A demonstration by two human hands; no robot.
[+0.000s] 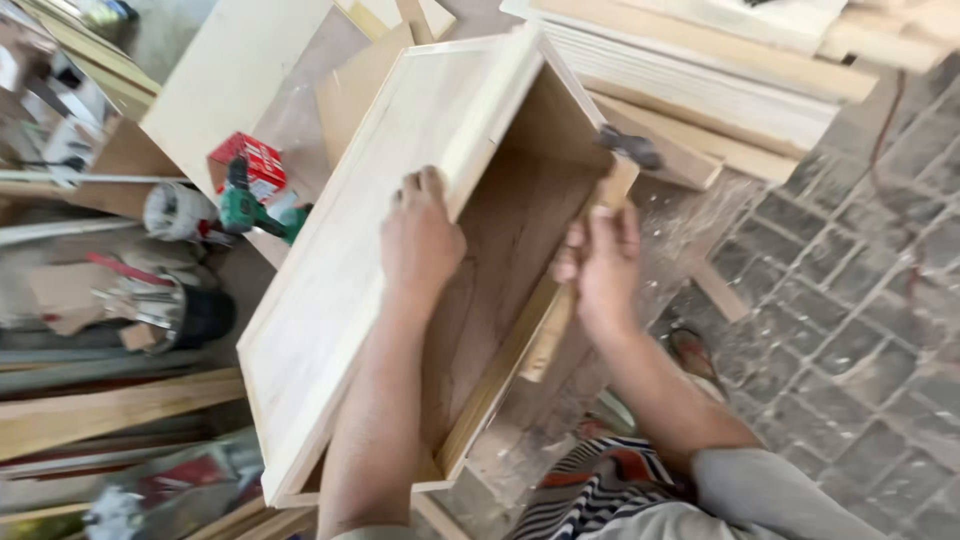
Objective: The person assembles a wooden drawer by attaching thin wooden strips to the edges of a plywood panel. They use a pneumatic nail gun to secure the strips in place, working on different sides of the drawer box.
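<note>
The large open box of pale, unfinished wood (pixel 400 250) stands tipped on its side on the paved workshop floor (pixel 860 300), between the person's arms, with its opening turned toward the right and its broad panel facing up and to the left. The left hand (pixel 420 240) lies over the upper edge of that panel, fingers (pixel 425 182) curled over the rim and gripping it. The right hand (pixel 600 265) is closed around the wooden handle of a dark-headed hammer (pixel 630 150), whose head sits at the box's far right edge.

Judged from its thin boards and joined corners, the box is likely stiff and fairly light for its bulk, yet awkward because it is wide. The raw wood should give a dry, non-slip hold, though its edges may be sharp or splintery. The rims of the side walls look like the soundest places to grip; the thin back panel would probably flex if pressed.

The picture is blurred by motion, so any nails, joints or marks on the wood cannot be made out. The box's lower corner is hidden behind the left forearm, and the hammer's striking face is unclear. At the left, a green power tool (pixel 245 208) and a red carton (pixel 252 165) lie among boards and clutter too smeared to identify.
</note>
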